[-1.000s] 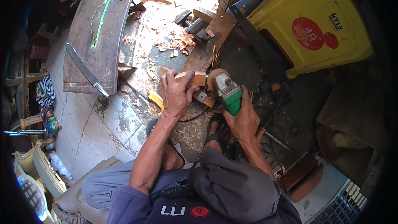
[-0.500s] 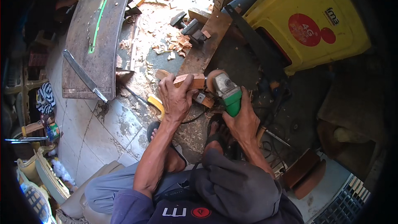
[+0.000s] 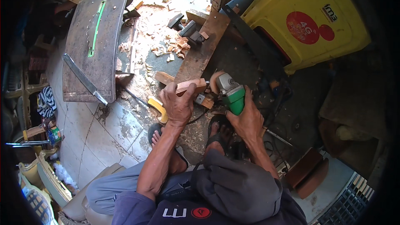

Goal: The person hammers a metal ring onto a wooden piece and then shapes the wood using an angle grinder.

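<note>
My left hand (image 3: 178, 107) grips a short block of reddish wood (image 3: 191, 86), fingers over its left part. The block rests on or just above a wooden plank (image 3: 203, 60); contact is hidden. In my right hand (image 3: 249, 121) is an angle grinder (image 3: 234, 99) with a green body and grey metal head. Its round brownish disc (image 3: 215, 82) faces the block's right end, with a small gap between them. A wooden piece with a metal plate (image 3: 204, 101) lies just below the block. A lighter wood piece (image 3: 165, 78) sticks out beyond my left fingers.
A saw's yellow handle (image 3: 158, 109) lies by my left foot. Wood chips (image 3: 171, 43) cover the floor ahead, near dark clamp-like parts (image 3: 187, 29). A brown panel (image 3: 89, 37) carries a long blade (image 3: 81, 75). A yellow plastic chair (image 3: 308, 25) stands right; tan footwear-like pieces (image 3: 308, 173) lie lower right.
The grinder has drawn slightly right and down, and the gap between its disc and the wood block has widened. My left hand keeps its grip on the block, which has tilted a little.
</note>
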